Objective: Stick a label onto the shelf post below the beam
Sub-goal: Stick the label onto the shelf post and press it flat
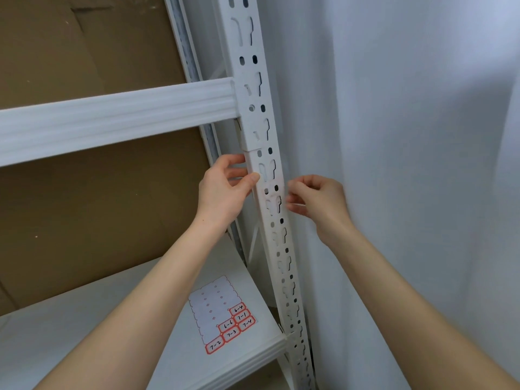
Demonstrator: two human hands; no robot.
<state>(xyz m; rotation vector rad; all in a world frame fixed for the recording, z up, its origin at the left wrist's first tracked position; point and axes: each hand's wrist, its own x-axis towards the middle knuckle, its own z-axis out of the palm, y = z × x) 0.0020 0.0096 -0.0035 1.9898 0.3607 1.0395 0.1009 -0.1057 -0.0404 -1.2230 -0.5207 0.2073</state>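
The white slotted shelf post (274, 229) runs from top centre down to the lower right. The white beam (118, 119) joins it from the left. My left hand (222, 190) grips the post's left edge just below the beam's connector, with its thumb on the front face. My right hand (315, 201) hovers at the post's right edge at the same height, fingers pinched. A thin pale strip between its fingertips looks like a label (296, 204) seen edge-on; its print is hidden.
A label sheet (222, 313) lies on the lower white shelf board (84, 347), with several red-bordered handwritten labels left at its near end. Brown cardboard (84, 215) backs the shelf. A white curtain (408, 136) hangs right of the post.
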